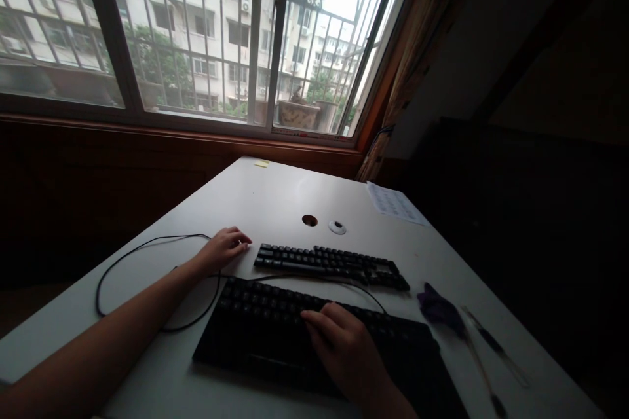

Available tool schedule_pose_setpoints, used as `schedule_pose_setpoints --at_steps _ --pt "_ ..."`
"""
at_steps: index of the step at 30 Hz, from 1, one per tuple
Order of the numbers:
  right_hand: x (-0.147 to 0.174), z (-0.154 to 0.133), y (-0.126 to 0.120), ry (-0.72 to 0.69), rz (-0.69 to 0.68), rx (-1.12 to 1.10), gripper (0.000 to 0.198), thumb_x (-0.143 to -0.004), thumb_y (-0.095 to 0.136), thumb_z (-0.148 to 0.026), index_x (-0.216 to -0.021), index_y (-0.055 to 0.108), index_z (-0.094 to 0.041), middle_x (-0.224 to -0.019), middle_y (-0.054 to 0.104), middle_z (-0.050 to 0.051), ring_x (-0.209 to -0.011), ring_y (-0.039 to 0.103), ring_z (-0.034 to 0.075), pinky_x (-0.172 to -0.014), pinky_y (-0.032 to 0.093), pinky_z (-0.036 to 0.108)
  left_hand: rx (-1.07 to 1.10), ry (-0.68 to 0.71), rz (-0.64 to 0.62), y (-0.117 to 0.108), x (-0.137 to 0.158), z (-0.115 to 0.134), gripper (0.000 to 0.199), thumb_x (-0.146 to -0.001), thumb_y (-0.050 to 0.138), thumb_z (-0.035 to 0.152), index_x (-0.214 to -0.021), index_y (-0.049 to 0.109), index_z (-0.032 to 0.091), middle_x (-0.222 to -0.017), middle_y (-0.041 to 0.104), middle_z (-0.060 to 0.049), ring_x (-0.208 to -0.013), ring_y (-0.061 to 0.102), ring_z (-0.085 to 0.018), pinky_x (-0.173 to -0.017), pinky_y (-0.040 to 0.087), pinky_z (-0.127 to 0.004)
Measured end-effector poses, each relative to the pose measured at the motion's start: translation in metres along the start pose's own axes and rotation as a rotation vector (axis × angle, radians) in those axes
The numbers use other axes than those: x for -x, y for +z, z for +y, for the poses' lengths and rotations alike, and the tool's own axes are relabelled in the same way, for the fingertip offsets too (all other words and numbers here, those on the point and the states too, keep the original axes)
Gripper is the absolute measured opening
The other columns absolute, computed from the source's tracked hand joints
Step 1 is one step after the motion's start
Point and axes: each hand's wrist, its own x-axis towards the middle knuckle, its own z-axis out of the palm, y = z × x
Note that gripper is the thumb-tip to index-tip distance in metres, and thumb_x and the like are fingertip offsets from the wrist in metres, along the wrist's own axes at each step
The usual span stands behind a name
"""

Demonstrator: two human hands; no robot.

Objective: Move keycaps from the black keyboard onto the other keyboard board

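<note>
A black keyboard (260, 334) lies at the front of the table, with its upper rows of keys showing and its lower part very dark. Over its middle, my right hand (341, 334) has thumb and forefinger brought together at the keys; whatever they may hold is too small to make out. Behind the keyboard, black keycaps (314, 260) are laid out in rows, with gaps toward the right. My left hand (228, 245) rests on the table just left of these rows, its fingers loosely bent and apart, apparently holding nothing.
A black cable (142, 240) loops across the table's left side. A cable hole (309, 220) and its round white cover (337, 228) are farther back. A printed sheet (396, 203), a purple cloth (439, 308) and a thin brush-like tool (494, 344) lie right. Yellow paper (261, 163) marks the far corner.
</note>
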Motion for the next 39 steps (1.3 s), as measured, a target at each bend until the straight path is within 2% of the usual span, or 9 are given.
schedule_pose_setpoints --at_steps 9,23,27,33,39 --pt "-0.0003 -0.003 -0.0022 -0.042 -0.093 -0.01 0.027 -0.098 0.057 -0.014 -0.116 0.075 -0.023 -0.083 0.067 0.004 -0.074 0.062 0.018 -0.067 0.051 0.032 0.0 -0.005 -0.006 -0.0023 -0.0007 0.0028 0.036 -0.093 0.058 0.046 -0.103 0.082 0.021 -0.102 0.069 -0.01 -0.09 0.063 -0.024 -0.087 0.052 -0.037" --pt "-0.0023 -0.0044 -0.0002 -0.12 -0.106 0.069 0.023 -0.097 0.058 -0.015 -0.109 0.078 -0.019 -0.07 0.067 0.002 -0.065 0.059 0.017 -0.065 0.047 0.031 0.008 0.005 -0.026 0.0013 -0.0003 -0.0048 0.036 -0.094 0.057 0.044 -0.104 0.081 0.02 -0.103 0.068 -0.009 -0.085 0.062 -0.021 -0.082 0.051 -0.034" --pt "-0.0005 -0.0032 -0.0002 -0.111 -0.121 0.057 0.022 -0.098 0.058 -0.018 -0.106 0.079 -0.021 -0.07 0.068 0.002 -0.065 0.059 0.017 -0.065 0.046 0.032 0.011 0.006 -0.03 0.001 -0.0006 -0.0039 0.036 -0.093 0.056 0.043 -0.104 0.081 0.02 -0.103 0.068 -0.01 -0.084 0.062 -0.021 -0.08 0.051 -0.034" --pt "0.0001 -0.004 0.0002 -0.084 -0.098 0.052 0.027 -0.1 0.054 -0.019 -0.117 0.075 -0.021 -0.076 0.069 0.002 -0.067 0.061 0.017 -0.065 0.045 0.032 0.003 0.004 -0.029 -0.0006 -0.0007 -0.0019 0.037 -0.093 0.057 0.045 -0.104 0.081 0.02 -0.101 0.068 -0.01 -0.086 0.063 -0.022 -0.082 0.051 -0.035" --pt "0.0013 -0.0043 0.0016 -0.059 -0.113 0.042 0.025 -0.1 0.056 -0.018 -0.116 0.075 -0.021 -0.078 0.069 0.002 -0.069 0.062 0.018 -0.066 0.045 0.033 0.023 -0.003 -0.021 0.0004 0.0005 -0.0014 0.035 -0.092 0.057 0.043 -0.103 0.082 0.02 -0.103 0.068 -0.009 -0.084 0.062 -0.021 -0.081 0.052 -0.034"
